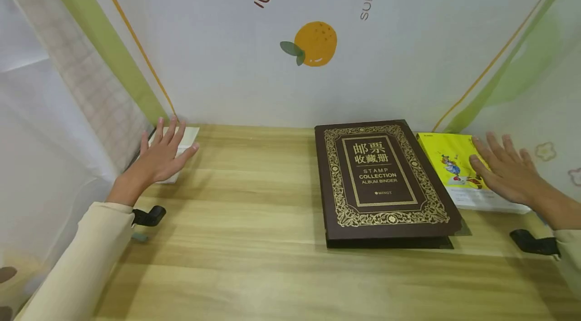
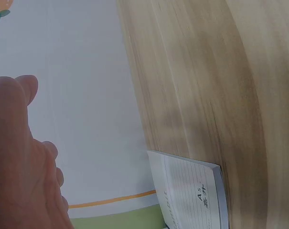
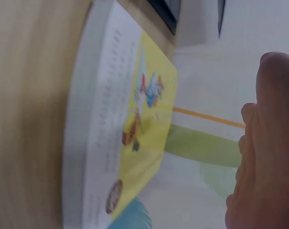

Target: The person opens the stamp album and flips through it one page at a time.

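Left hand: the left hand [image 1: 162, 154] is spread flat, fingers straight, over a white notepad [image 1: 187, 140] at the far left corner of the worktop [image 1: 254, 210]; its grip is released and holds nothing.
Notepad: it lies flat against the backdrop; in the left wrist view the lined white notepad [image 2: 194, 193] shows apart from the hand [image 2: 20, 167], so contact cannot be told.
Right hand: the right hand [image 1: 508, 172] is also spread with straight fingers, grip released, at the right edge of a yellow booklet [image 1: 447, 159].
Booklet: it lies flat at the far right of the worktop, just beside the album; the right wrist view shows the yellow booklet [image 3: 134, 138] with cartoon figures on its cover, and the hand [image 3: 263, 157] seems above it.
Album: a dark brown stamp album [image 1: 379, 179] with gold ornament lies closed between the two hands, right of centre.
Backdrop: a white sheet [image 1: 218, 58] printed with oranges and lettering stands behind the worktop.
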Motion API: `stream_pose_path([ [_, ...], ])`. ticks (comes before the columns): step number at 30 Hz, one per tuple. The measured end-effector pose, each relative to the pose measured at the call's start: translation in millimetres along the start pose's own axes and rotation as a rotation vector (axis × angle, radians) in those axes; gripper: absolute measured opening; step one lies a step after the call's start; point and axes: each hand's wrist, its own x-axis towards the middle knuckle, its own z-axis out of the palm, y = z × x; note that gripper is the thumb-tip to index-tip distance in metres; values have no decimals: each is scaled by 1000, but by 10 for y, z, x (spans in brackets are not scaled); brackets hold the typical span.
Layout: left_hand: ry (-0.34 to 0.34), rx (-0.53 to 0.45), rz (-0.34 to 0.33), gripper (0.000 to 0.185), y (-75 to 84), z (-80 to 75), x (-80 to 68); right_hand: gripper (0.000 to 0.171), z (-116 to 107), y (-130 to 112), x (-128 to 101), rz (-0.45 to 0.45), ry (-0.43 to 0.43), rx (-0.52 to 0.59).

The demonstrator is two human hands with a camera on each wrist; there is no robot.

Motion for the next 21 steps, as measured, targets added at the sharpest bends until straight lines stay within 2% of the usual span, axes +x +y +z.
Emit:
stream_pose_path([
  [4, -9, -11, 9, 86, 35, -7, -21, 66, 30, -36, -2, -11, 1, 24],
  [8, -18, -21, 50, 85, 198, 4, -12, 62, 66, -95, 5, -56, 31, 95],
  [14, -16, 10, 176, 85, 624, 126, 133, 60, 73, -258, 75, -131, 17, 330],
  [17, -26, 21, 254, 84, 871, 198, 229, 60, 45, -365, 115, -145, -43, 474],
  [21, -37, 15, 345, 82, 1188, 273, 323, 58, 3, -498, 154, -120, -138, 566],
])
